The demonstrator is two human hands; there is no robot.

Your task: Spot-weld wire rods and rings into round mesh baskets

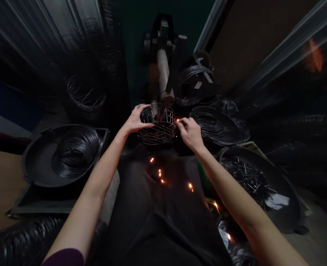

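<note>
A round wire basket (pixel 158 129) sits under the electrodes of a spot welder (pixel 165 74). My left hand (pixel 136 120) grips the basket's left side, with the thumb along the front and the fingers curled over the rim. My right hand (pixel 190 132) is at the basket's right side, thumb and forefinger pinched together. What lies in that pinch is too small and dark to make out. A bright spark glows at its fingertips, and more sparks fly over the dark cloth (pixel 163 207) on my lap.
At the left, a black pan (pixel 37 162) holds wire rings. Behind it stands a stack of wire hoops (pixel 86 98). On the right are a basin of short wire pieces (pixel 246 177), a tray of rings (pixel 210 123) and a wire coil (pixel 193 75).
</note>
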